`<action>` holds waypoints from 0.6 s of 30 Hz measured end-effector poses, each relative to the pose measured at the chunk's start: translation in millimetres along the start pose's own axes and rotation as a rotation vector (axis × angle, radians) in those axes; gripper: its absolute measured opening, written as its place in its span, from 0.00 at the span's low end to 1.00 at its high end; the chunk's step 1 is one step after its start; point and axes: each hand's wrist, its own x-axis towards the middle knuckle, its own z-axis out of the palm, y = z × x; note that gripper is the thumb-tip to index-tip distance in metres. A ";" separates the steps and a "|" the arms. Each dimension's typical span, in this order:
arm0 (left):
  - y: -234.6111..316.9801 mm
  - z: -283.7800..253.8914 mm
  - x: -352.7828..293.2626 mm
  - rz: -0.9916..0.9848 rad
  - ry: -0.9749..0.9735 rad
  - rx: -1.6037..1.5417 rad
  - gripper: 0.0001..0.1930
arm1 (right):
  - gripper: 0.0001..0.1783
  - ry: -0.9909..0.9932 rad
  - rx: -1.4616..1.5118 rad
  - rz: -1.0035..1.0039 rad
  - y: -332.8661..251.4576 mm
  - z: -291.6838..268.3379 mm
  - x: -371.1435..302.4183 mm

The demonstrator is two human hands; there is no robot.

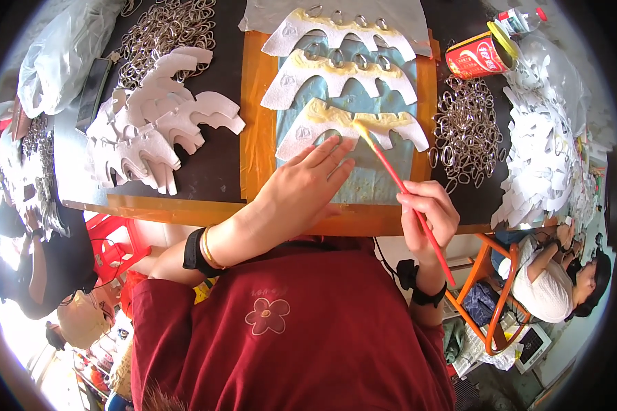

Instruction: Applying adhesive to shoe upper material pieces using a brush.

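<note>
My right hand (429, 214) is closed around the red handle of a glue brush (391, 168). The brush's yellowed tip touches the upper edge of the nearest white scalloped cut piece (300, 137), where a yellowish paste is smeared. Fingers stretched out, my left hand (291, 192) lies flat with its fingertips at the lower edge of that piece. Two similar pieces lie behind it, a middle one (278, 90) and a far one (281, 44), both with paste and several metal rings along the top edge. All three rest on a blue sheet (384, 164).
Stacked white cut pieces (140, 147) and a heap of metal rings (164, 38) are at left. More rings (466, 130), a red can (474, 60) and a white pile (545, 161) stand at right. Brown tape (257, 137) borders the blue sheet. Other people sit on both sides.
</note>
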 end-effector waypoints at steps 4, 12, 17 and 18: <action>0.7 -1.2 0.4 -0.002 -0.009 -0.002 0.34 | 0.12 -0.014 0.055 -0.004 -1.6 -1.2 1.7; 0.2 0.7 -0.1 -0.005 -0.012 -0.001 0.35 | 0.11 0.015 0.038 -0.045 2.0 14.0 9.3; -0.3 -0.1 -0.9 -0.006 -0.025 0.013 0.36 | 0.11 -0.005 0.047 -0.016 -0.6 9.2 6.0; -0.2 0.1 -0.9 -0.005 -0.025 0.012 0.36 | 0.11 -0.008 0.072 -0.002 -0.9 8.2 5.3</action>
